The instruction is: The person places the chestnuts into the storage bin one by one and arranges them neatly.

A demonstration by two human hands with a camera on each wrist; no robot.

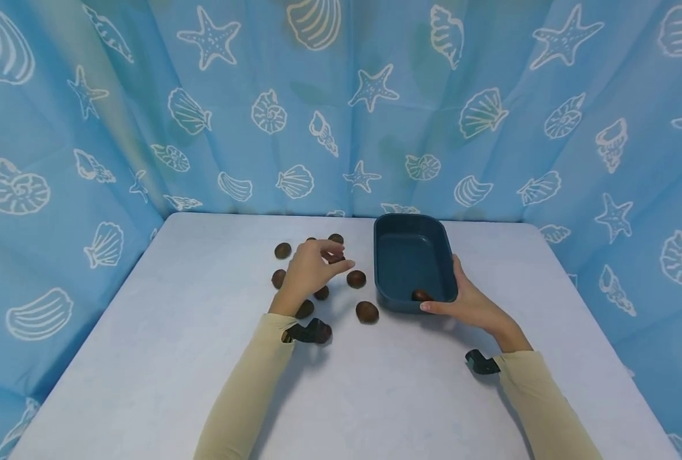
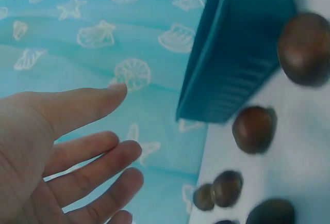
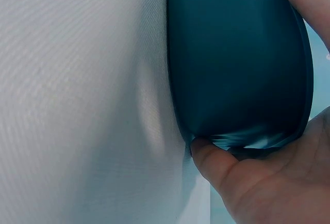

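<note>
My left hand [image 1: 312,265] hovers over a loose group of brown chestnuts on the table. In the left wrist view its thumb and fingers [image 2: 98,170] are spread apart with nothing between them. From the head, a chestnut [image 1: 334,258] shows between thumb and fingertips, beyond the hand. My right hand [image 1: 479,306] grips the near right corner of a dark blue rectangular bin [image 1: 410,255], thumb at the front rim and fingers along the right side. One chestnut [image 1: 421,295] lies inside the bin, near its front wall.
Between left hand and bin lie two chestnuts, a farther one [image 1: 356,279] and a nearer one [image 1: 367,312]. Several others surround the left hand, such as one chestnut [image 1: 283,250] at the far left. A blue shell-patterned curtain [image 1: 329,128] hangs behind the white table [image 1: 410,390].
</note>
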